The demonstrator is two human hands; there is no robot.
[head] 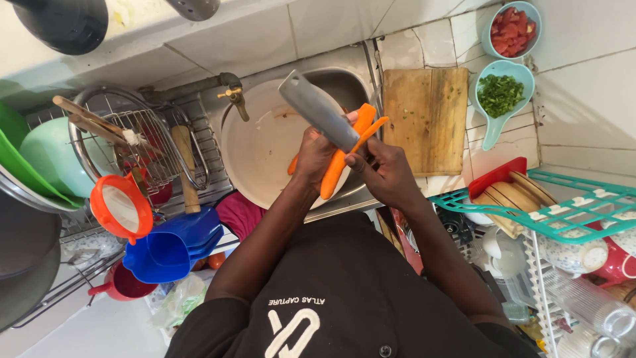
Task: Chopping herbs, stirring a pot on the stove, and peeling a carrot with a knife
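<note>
My left hand [313, 158] grips an orange carrot [336, 169] that slants over a large white basin [255, 149] in the steel sink [344, 83]. My right hand [387, 174] holds a knife with a broad grey blade [317, 109]. The blade lies across the carrot's upper part and points up to the left. A thin orange strip of peel [372, 127] curls off the carrot beside the blade. Both hands are close together above the basin's right rim.
A wooden cutting board [427, 119] lies right of the sink, with a bowl of chopped greens [500, 96] and a bowl of red pieces [511, 30] beyond it. A brass tap [235, 99], a wire rack [142, 142], blue jugs [175, 248] and an orange strainer [120, 209] stand left. A dish rack [563, 212] is right.
</note>
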